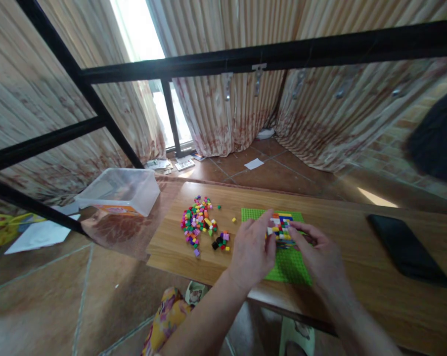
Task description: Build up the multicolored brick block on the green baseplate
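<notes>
A small build of multicoloured toy bricks [283,225] rests on the green studded baseplate [288,267], white, yellow, red and blue showing on top. My left hand [251,249] is closed against its left side, thumb low and fingers reaching over toward the back. On the opposite side, my right hand [322,254] pinches the right edge between thumb and forefinger. Both hands partly cover the build, so its lower sides are hard to see. To the left of my left hand lies a loose heap of small coloured bricks [197,220].
A black phone [409,249] lies on the right of the wooden table [342,237]. A clear plastic bin [121,190] stands on the floor at left. Black metal bars [223,62] cross in front of striped curtains. Papers [253,163] lie on the tiled floor beyond the table.
</notes>
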Demonstrator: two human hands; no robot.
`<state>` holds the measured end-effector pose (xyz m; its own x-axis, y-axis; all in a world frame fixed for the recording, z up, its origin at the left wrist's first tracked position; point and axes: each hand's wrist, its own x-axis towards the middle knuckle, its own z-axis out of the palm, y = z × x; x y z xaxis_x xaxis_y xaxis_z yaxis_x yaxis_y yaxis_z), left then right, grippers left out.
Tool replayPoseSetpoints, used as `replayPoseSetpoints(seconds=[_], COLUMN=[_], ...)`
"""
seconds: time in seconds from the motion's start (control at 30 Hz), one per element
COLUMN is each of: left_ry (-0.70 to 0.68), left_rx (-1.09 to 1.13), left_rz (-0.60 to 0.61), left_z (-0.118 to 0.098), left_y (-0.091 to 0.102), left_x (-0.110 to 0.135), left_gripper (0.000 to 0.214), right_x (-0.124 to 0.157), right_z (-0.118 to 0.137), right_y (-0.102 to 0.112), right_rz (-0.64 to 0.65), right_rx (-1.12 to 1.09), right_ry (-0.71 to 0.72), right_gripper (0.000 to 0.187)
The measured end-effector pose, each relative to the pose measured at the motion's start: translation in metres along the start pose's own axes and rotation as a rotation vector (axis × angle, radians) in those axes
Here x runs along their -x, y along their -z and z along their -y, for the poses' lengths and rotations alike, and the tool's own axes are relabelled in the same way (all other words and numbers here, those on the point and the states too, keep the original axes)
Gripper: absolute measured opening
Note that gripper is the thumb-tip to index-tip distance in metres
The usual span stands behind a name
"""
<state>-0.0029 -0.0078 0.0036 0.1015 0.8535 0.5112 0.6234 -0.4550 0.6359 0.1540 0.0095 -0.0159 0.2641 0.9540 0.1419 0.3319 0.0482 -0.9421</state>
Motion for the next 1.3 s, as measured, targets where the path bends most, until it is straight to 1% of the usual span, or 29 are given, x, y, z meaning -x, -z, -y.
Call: replayPoseSetpoints(seconds=[0.07,0.1,0.13,0.17,0.23,0.27,0.3,0.4,0.5,0.63,0.73,0.83,0.93,1.0,1.1,1.2,1.3], left_ry=[0.092,0.146,0.203,0.242,0.249,0.229,0.208,0.154,0.121,0.103,0.094,0.128,0.225,0.29,0.369,0.416,0.412], left_rx=[0.035,0.047,0.049,0.037,-0.025,-0.056,-0.085,-0.199,-0.308,-0.381,-0.367,-0.222,0.062,0.26,0.484,0.629,0.683], left_rz=[-0.035,-0.017,0.048,0.154,0.418,0.498,0.53,0.574,0.604,0.584,0.564,0.457,0.314,0.219,0.109,0.063,0.057], left_z=[0.01,0.017,0.025,0.034,0.049,0.055,0.06,0.065,0.064,0.062,0.06,0.054,0.044,0.036,0.023,0.013,0.006], left_y=[0.017,0.027,0.037,0.048,0.067,0.074,0.08,0.085,0.081,0.074,0.073,0.071,0.061,0.05,0.03,0.014,0.006], left_x=[-0.004,-0.006,-0.007,-0.008,-0.007,-0.005,-0.002,0.008,0.013,0.013,0.009,0.004,-0.001,-0.005,-0.009,-0.012,-0.014], left_gripper=[0.04,0.032,0.025,0.021,0.018,0.017,0.018,0.019,0.015,0.012,0.014,0.015,0.014,0.012,0.01,0.01,0.011], right_x=[0.0,-0.001,-0.001,-0.002,-0.003,-0.004,-0.005,-0.005,-0.004,-0.004,-0.006,-0.008,-0.005,0.0,0.008,0.012,0.011], right_z=[0.001,0.001,0.001,0.001,-0.001,-0.001,-0.002,-0.001,0.002,0.002,0.0,0.002,0.011,0.019,0.03,0.034,0.032], right_y=[0.0,0.0,0.001,0.001,0.003,0.003,0.003,0.004,0.003,-0.001,-0.001,0.001,0.003,0.002,0.001,-0.002,-0.003], right_rz=[-0.027,-0.041,-0.053,-0.064,-0.077,-0.084,-0.088,-0.091,-0.085,-0.073,-0.074,-0.135,-0.182,-0.137,0.015,0.107,0.131], right_rx=[-0.027,-0.034,-0.035,-0.034,-0.03,-0.025,-0.019,-0.009,-0.019,-0.086,-0.097,-0.076,-0.082,-0.091,-0.067,0.016,0.094], right_ry=[-0.064,-0.082,-0.087,-0.088,-0.098,-0.106,-0.113,-0.127,-0.127,-0.119,-0.121,-0.1,0.001,0.102,0.268,0.409,0.458], right_gripper=[0.041,0.04,0.04,0.039,0.038,0.038,0.037,0.037,0.038,0.038,0.038,0.034,0.029,0.025,0.02,0.018,0.017])
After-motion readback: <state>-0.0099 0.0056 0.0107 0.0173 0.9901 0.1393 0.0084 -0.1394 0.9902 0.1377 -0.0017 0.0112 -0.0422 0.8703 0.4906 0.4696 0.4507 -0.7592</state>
